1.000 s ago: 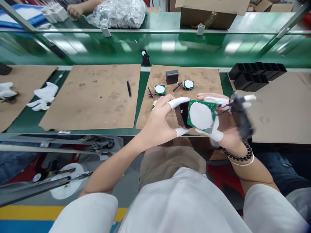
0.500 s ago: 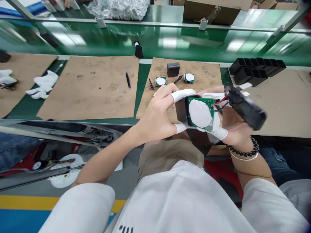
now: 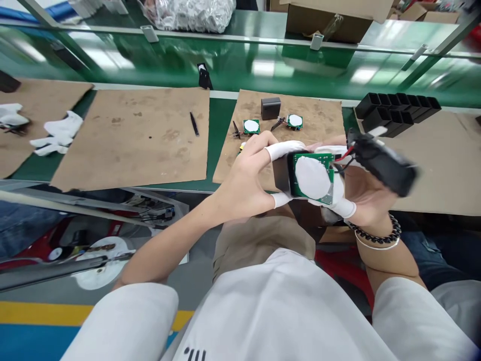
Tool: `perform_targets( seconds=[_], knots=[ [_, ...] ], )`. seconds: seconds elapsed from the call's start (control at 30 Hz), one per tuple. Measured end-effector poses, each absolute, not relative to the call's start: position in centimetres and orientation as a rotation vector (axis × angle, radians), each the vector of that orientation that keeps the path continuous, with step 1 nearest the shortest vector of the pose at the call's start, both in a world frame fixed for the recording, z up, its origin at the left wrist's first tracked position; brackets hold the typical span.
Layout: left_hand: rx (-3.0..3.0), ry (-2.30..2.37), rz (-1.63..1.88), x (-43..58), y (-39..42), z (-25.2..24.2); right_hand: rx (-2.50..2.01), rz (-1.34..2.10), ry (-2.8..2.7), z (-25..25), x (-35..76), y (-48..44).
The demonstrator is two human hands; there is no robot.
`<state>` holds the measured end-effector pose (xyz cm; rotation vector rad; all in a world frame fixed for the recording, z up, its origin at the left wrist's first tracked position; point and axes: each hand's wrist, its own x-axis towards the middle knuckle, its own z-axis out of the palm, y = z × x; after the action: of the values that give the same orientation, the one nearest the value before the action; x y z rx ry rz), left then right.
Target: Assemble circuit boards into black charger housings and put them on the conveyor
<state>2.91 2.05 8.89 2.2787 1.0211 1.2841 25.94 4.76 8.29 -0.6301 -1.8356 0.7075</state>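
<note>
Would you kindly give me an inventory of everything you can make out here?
Held board: one, green with white patch, centre
Held case: one, black, beside that board
Wired block: one, black, blurred, right of centre
Loose boards: two, green and white, beyond the hands
Small box: one, dark grey, near them
Stacked cases: several, black, right
Cardboard sheets: four, brown, across the bench
Bench: one, green, ahead
Pen-like tool: one, black, left-centre sheet
Gloves: count unclear, white, left
Plastic bag: one, clear, back
Carton: one, brown, back
Left hand: one, white finger covers, on case
Right hand: one, white finger covers, at board
</note>
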Motion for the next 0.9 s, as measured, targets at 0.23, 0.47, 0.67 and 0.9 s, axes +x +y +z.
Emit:
perform_targets(
  seconds=[0.23,0.47,0.67,0.9],
  knots=[
    [2.264,1.048,1.251,2.8,1.9,8.6,-0.45,0.587,-1.881,8.3,25.4,4.8],
    [2.282,1.075,1.271,2.9,1.9,8.6,-0.45,0.595,-1.897,8.8,25.1,4.7],
    [2.349,0.991,1.375,2.7,2.5,8.0,-0.49,0.615,-1.914,8.8,25.0,4.4],
    [2.299,0.929,1.41,2.2,3.1,6.7,-0.497,0.455,-1.983,9.2,24.6,3.9]
  ],
)
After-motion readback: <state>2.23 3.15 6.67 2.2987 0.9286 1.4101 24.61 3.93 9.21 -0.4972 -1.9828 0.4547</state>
